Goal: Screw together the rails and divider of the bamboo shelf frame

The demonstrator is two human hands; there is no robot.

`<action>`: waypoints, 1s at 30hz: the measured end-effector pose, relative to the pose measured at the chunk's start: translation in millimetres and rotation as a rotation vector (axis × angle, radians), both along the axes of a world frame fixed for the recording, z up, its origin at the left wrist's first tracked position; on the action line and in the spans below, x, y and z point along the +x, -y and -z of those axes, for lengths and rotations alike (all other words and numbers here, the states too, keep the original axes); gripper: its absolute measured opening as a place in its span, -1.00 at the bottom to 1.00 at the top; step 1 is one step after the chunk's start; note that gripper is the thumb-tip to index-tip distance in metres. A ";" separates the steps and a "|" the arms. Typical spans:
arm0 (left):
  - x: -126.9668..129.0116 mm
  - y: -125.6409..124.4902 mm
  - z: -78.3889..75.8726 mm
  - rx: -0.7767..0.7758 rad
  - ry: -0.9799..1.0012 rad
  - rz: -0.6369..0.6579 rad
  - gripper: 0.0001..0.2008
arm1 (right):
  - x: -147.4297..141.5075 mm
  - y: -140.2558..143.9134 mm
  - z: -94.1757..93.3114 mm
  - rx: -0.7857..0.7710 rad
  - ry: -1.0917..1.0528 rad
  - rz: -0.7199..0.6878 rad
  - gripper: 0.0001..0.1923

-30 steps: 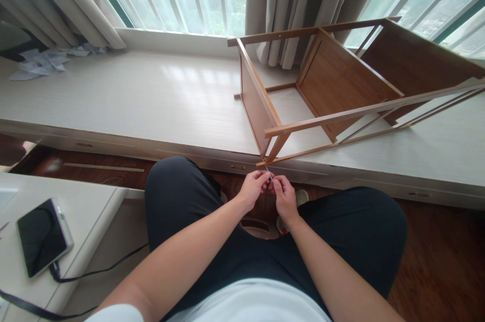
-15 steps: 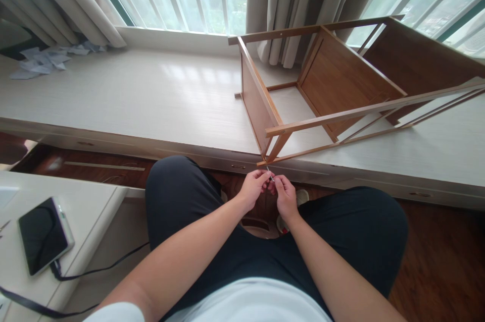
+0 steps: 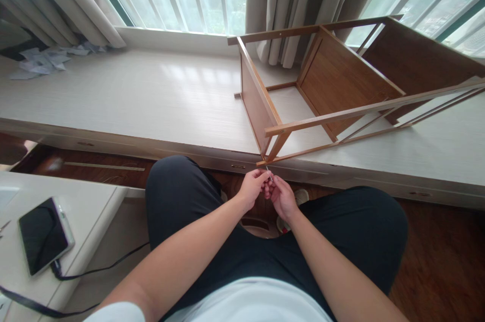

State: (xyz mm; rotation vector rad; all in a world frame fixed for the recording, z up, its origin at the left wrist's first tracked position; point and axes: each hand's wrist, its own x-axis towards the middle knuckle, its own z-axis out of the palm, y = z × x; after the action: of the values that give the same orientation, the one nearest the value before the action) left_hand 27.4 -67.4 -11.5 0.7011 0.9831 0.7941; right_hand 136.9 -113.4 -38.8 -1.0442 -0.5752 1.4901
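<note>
Between my knees, my left hand (image 3: pixel 251 189) pinches a thin metal rod (image 3: pixel 269 173) that looks like a hex key. The rod's upper end meets the near lower corner of a wooden shelf rack (image 3: pixel 310 124), which lies on its side. My right hand (image 3: pixel 282 196) is closed with its fingertips at the rod's lower end, touching the left fingers. The fingers hide much of the rod, and its exact tip shape cannot be made out.
The rack lies on a pale window bench (image 3: pixel 170 95) with drawers in its front. A white desk (image 3: pixel 91 201) at the left carries a black-screened device (image 3: pixel 43 236) with a cable (image 3: pixel 102 269). Torn paper (image 3: pixel 41 62) lies by the curtain (image 3: pixel 91 4).
My right hand has turned at the wrist, and its fingers have shifted slightly left around the rod's lower end. My left hand and the rack have stayed nearly in place.
</note>
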 end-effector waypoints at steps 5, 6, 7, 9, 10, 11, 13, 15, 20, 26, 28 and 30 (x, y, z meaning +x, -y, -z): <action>-0.5 0.4 -0.8 0.004 0.000 -0.002 -0.51 | -0.6 -0.4 -0.4 -0.024 -0.081 0.011 -0.64; -0.5 0.5 -0.5 0.006 0.002 -0.002 -0.51 | -0.7 -0.6 -0.1 -0.025 -0.088 0.016 -0.64; -0.4 0.6 -0.2 0.009 0.005 -0.002 -0.51 | -0.7 -0.8 0.2 -0.025 -0.092 0.021 -0.64; -0.3 1.0 0.2 0.013 0.011 0.003 -0.50 | -0.8 -1.1 0.9 -0.023 -0.093 0.027 -0.63; -0.2 1.2 0.3 0.014 0.014 0.005 -0.49 | -0.8 -1.1 1.3 -0.020 -0.089 0.028 -0.62; -0.1 1.4 0.4 0.015 0.015 0.007 -0.49 | -0.7 -1.0 1.7 -0.017 -0.084 0.027 -0.62; -0.1 1.7 0.5 0.014 0.015 0.008 -0.49 | -0.7 -0.6 2.8 -0.006 -0.065 0.026 -0.61; -0.3 2.1 0.8 0.013 0.010 0.004 -0.49 | -0.5 -0.1 4.4 0.012 -0.034 0.027 -0.59; -0.7 2.7 1.1 0.016 -0.014 -0.002 -0.53 | 1.1 1.7 11.3 0.089 0.096 0.077 -0.62; -1.6 2.1 0.1 0.016 -0.018 0.000 -0.58 | 3.3 6.3 14.1 0.197 0.301 0.167 -0.65; -1.9 1.7 1.2 0.011 -0.016 -0.003 -0.57 | 3.0 8.1 13.0 0.222 0.366 0.179 -0.63; -2.0 1.3 2.6 0.006 -0.013 -0.004 -0.56 | 2.5 9.7 12.1 0.240 0.425 0.178 -0.62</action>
State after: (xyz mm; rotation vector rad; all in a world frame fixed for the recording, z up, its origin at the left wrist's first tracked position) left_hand 25.4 -68.7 -14.1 0.7111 0.9944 0.7968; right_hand 139.3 -123.1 -51.0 -1.1938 -0.9108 1.0179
